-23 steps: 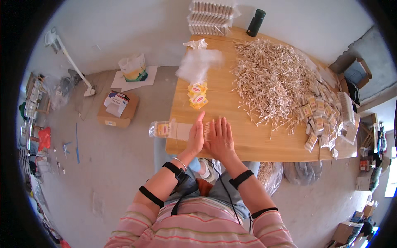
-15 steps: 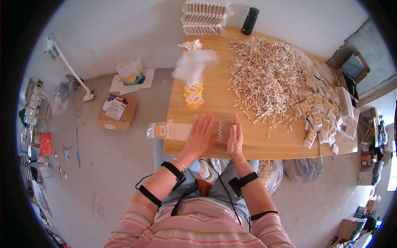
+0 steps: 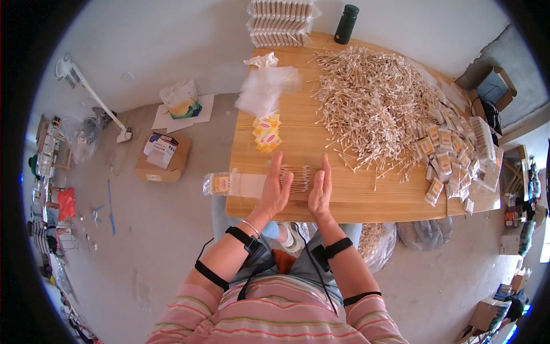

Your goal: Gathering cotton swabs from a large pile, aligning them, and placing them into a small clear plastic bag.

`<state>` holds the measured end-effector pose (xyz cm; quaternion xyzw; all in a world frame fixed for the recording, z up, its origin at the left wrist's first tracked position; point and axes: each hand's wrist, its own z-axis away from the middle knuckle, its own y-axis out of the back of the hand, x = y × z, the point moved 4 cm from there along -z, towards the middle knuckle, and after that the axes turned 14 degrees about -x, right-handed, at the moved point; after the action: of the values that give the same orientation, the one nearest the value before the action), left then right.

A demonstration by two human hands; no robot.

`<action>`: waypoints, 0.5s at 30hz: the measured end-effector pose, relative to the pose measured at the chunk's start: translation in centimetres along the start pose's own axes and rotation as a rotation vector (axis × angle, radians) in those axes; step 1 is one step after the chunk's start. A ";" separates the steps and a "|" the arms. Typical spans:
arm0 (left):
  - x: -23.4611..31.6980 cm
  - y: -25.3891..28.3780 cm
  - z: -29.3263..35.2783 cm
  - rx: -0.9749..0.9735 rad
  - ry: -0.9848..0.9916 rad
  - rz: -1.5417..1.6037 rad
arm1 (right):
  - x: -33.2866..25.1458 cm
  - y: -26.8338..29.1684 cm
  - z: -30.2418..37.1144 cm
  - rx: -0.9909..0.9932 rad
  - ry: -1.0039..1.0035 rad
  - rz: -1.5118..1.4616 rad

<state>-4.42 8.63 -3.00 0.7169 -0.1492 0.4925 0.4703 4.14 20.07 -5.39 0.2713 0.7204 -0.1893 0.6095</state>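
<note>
A small bundle of cotton swabs (image 3: 298, 178) lies on the wooden table (image 3: 378, 198) near its front edge. My left hand (image 3: 275, 188) and my right hand (image 3: 321, 186) stand on either side of it, palms facing each other and fingers straight, pressing the swabs' ends. Neither hand grips anything. A big heap of loose swabs (image 3: 372, 106) covers the table's far middle. A filled clear swab packet (image 3: 232, 184) lies at the table's left edge, just left of my left hand.
Yellow labels (image 3: 266, 132) and clear bags (image 3: 263, 89) lie ahead of my hands. Several packed sachets (image 3: 452, 163) spread over the right side. Stacked trays (image 3: 281, 20) and a dark bottle (image 3: 346, 24) stand at the back. A cardboard box (image 3: 163, 157) sits on the floor to the left.
My hands were pressed together just off the table's edge; they have moved forward onto the table and parted, and now flank a small bundle of swabs.
</note>
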 end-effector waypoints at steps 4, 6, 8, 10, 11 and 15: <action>-0.9 -0.6 -0.5 0.134 0.003 0.348 | -0.7 -1.9 -0.6 -0.049 0.006 0.031; -1.3 -0.8 -0.6 0.153 -0.018 0.363 | -1.2 -2.4 -0.7 -0.136 0.021 0.074; -1.9 -0.9 -0.8 0.133 -0.026 0.585 | -0.8 -2.0 -0.8 -0.114 0.022 0.040; -2.7 -0.7 -0.9 0.192 -0.049 0.720 | -1.0 -1.9 -1.1 -0.099 0.025 0.005; -3.3 -0.6 -0.9 0.249 -0.074 0.854 | -1.1 -1.8 -1.4 -0.067 0.035 0.029; -2.7 0.0 -1.1 0.275 -0.075 0.811 | -1.5 -1.5 -2.8 -0.245 0.070 0.508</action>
<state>-6.32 8.89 -5.21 0.6734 -0.3690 0.6266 0.1330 1.20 20.29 -3.51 0.3736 0.6675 0.0674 0.6405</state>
